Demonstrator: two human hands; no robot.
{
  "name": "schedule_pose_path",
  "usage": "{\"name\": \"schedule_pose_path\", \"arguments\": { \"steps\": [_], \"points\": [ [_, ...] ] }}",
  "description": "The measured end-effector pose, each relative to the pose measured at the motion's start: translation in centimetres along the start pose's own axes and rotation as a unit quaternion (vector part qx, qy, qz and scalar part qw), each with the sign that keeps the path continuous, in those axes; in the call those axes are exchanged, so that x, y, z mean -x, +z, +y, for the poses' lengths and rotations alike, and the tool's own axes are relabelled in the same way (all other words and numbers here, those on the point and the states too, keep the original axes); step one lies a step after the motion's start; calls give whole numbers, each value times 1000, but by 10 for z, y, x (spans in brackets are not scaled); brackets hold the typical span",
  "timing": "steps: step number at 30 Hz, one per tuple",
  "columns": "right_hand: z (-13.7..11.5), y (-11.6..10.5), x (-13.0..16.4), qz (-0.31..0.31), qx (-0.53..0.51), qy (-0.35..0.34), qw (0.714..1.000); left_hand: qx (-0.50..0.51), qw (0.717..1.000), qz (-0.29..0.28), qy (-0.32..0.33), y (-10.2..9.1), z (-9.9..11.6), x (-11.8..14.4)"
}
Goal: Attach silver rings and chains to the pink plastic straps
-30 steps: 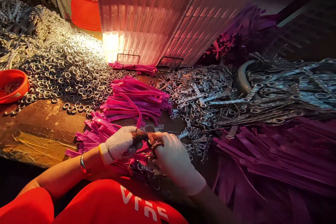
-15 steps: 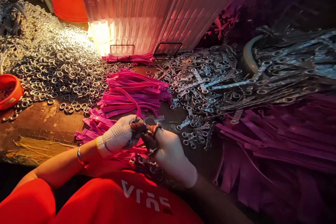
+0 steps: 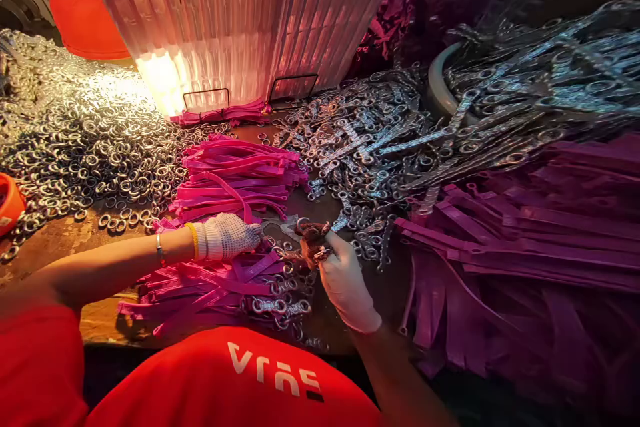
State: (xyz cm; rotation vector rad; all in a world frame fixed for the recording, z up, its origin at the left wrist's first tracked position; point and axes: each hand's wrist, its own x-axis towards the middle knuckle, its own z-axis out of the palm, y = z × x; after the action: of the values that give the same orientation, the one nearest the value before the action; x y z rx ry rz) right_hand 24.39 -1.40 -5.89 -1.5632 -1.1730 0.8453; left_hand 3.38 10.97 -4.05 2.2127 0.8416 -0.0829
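My left hand [image 3: 227, 236] wears a white knit glove and rests on a pile of pink plastic straps [image 3: 235, 177], its fingers closed around a thin pink strap. My right hand [image 3: 340, 270], also gloved, pinches a small metal clip part [image 3: 313, 240] between dark fingertips, just right of the left hand. Straps with metal clips fitted [image 3: 273, 303] lie in front of me at the table edge.
A heap of metal rings [image 3: 90, 140] covers the left of the table. Metal link pieces [image 3: 380, 147] and long metal strips [image 3: 525, 107] lie at the right, above dark purple straps [image 3: 525, 240]. A lit ribbed panel [image 3: 240, 20] stands behind, with red bowls [image 3: 85, 7] at the left.
My hands have moved apart and forward onto the table. The left hand now lies on the pink straps, and the right hand has reached toward the metal link pieces. The view has shifted right.
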Motion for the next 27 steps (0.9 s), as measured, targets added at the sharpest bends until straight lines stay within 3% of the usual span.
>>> {"name": "schedule_pose_path", "arguments": {
  "steps": [1, 4, 7, 11, 13, 16, 19, 22, 24, 27],
  "points": [
    [-1, 2, 1, -5, -5, 4, 1000, -42, 999, -10, 13, 3, 2, -4],
    [-8, 4, 2, -37, 16, -27, 999, -43, 999, 0, 32, 0, 6, -12],
    [-19, 4, 2, -93, 74, -100, 988, 107, 994, 16, 2, -9, 13, -4],
    [-34, 8, 4, -115, 209, -192, 952, 402, 911, 5, -88, -3, 26, 22],
    [-40, 13, 7, -114, 308, -196, 924, 452, 884, 38, -113, 7, 33, 33],
    [-47, 21, 11, -112, 444, -199, 866, 475, 864, 105, -125, 22, 43, 42],
    [-47, 27, 16, -93, 505, -260, 818, 403, 896, 164, -89, 32, 49, 46],
    [-41, 30, 20, -69, 516, -329, 788, 218, 947, 233, -25, 38, 48, 51],
    [-36, 30, 22, -56, 512, -348, 783, 144, 964, 222, -8, 43, 45, 53],
    [-31, 31, 25, -50, 500, -341, 794, 129, 977, 170, -1, 49, 40, 54]
  ]
}}
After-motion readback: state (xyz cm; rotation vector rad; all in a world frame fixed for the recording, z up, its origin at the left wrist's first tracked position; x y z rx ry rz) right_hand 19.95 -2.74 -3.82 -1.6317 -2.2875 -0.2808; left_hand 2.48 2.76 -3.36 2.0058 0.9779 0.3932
